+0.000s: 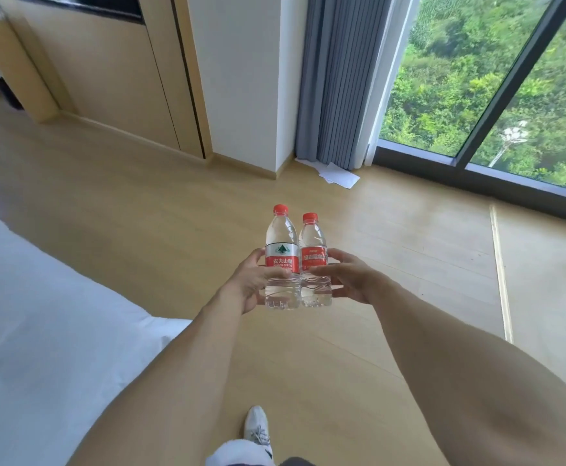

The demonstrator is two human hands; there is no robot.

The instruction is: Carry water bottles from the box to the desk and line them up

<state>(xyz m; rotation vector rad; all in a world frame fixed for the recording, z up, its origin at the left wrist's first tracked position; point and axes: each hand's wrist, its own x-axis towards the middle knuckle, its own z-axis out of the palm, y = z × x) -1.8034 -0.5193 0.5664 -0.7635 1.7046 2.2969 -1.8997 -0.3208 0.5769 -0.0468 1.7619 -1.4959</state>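
White bed [33, 314] fills lower left, wood floor [160, 210] beyond it. Wood-panelled wall [100, 62] upper left, white column [241, 79] next to it. Both arms stretched forward at centre, over the floor. Left hand [248, 280] grip is wrapped round the taller bottle [282, 260]: thumb across the front just under the red-and-white label, fingers behind. Right hand [349, 280] grip holds the shorter bottle [314, 264], thumb at the lower edge of its red label, fingers curled round the far side. Both bottles upright, red caps up, clear water inside, sides touching, held in the air. Below the arms, a white shoe [257, 428] on the floor. Right of the column: grey curtain [338, 79], loose white papers [337, 174] on the floor at its foot. Far right, floor-to-ceiling window [517, 79], green trees outside.
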